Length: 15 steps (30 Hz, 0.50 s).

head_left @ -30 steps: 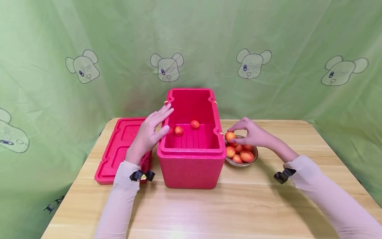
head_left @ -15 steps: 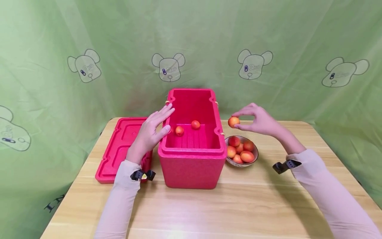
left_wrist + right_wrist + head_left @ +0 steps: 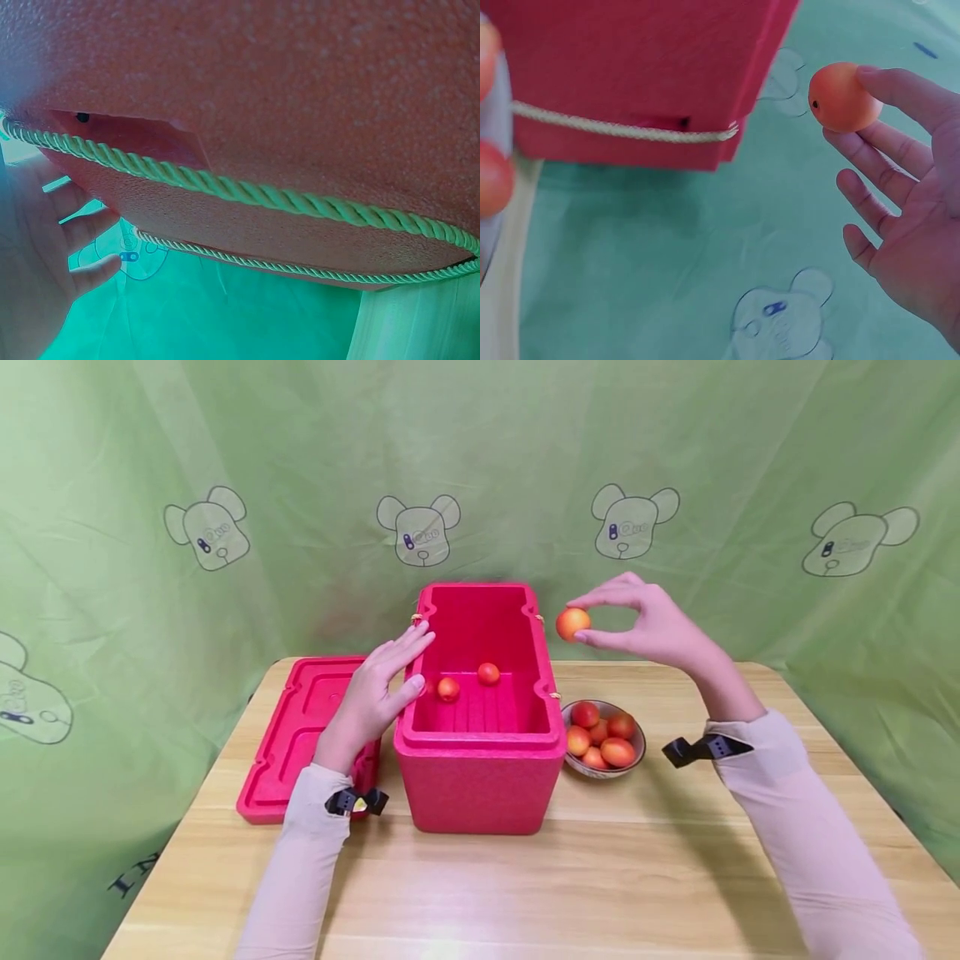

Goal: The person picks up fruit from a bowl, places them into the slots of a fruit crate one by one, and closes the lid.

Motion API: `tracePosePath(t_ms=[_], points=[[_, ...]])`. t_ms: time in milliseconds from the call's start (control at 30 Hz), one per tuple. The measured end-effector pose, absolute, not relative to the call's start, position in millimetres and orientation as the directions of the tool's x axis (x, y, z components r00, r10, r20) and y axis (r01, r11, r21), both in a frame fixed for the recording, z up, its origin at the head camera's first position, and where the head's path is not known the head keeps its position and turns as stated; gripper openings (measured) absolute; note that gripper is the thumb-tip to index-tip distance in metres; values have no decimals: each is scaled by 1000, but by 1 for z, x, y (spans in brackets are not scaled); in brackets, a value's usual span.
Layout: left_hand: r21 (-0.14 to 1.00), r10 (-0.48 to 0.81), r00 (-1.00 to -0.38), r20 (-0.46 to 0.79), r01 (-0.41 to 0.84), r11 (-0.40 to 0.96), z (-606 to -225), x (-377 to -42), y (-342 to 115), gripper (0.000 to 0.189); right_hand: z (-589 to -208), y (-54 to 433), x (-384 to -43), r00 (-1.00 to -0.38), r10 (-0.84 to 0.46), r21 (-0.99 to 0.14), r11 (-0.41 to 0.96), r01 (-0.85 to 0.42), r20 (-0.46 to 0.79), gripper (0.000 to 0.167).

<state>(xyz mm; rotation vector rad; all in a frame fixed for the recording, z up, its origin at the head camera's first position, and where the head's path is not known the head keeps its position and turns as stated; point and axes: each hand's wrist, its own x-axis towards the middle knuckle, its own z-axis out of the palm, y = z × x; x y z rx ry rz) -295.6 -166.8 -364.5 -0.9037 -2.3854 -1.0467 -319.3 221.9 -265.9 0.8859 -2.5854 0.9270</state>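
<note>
Right hand (image 3: pixel 654 628) pinches an orange-red fruit (image 3: pixel 573 625), raised near a red box (image 3: pixel 480 789).
Left hand (image 3: pixel 371 689), fingers extended, rests on the box's left edge; a bowl (image 3: pixel 609 774) of similar fruits (image 3: pixel 618 752) stands just right.

From the head, our widest view looks forward and down over the counter (image 3: pixel 465 893), far enough back to fit the left hand (image 3: pixel 371 692), the right hand (image 3: pixel 656 624) and the whole red box (image 3: pixel 480 793) mid-frame, with the green curtain (image 3: pixel 510 435) across the top. From the left wrist we look very close along the box's side, which fills the upper frame, that hand at the left edge. From the right wrist we look past the box, cut off at upper left, to the curtain, that hand at the right edge. Our head and right-wrist views share the held fruit (image 3: pixel 573 624); all three share box and curtain.
</note>
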Motion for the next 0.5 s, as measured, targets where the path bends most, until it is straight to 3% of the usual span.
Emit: tracePosePath(t_ms=[500], points=[[521, 411, -728, 549, 682, 513, -363, -295, -167, 64, -229, 170, -314, -704, -573, -463, 531, -709, 420, 40]])
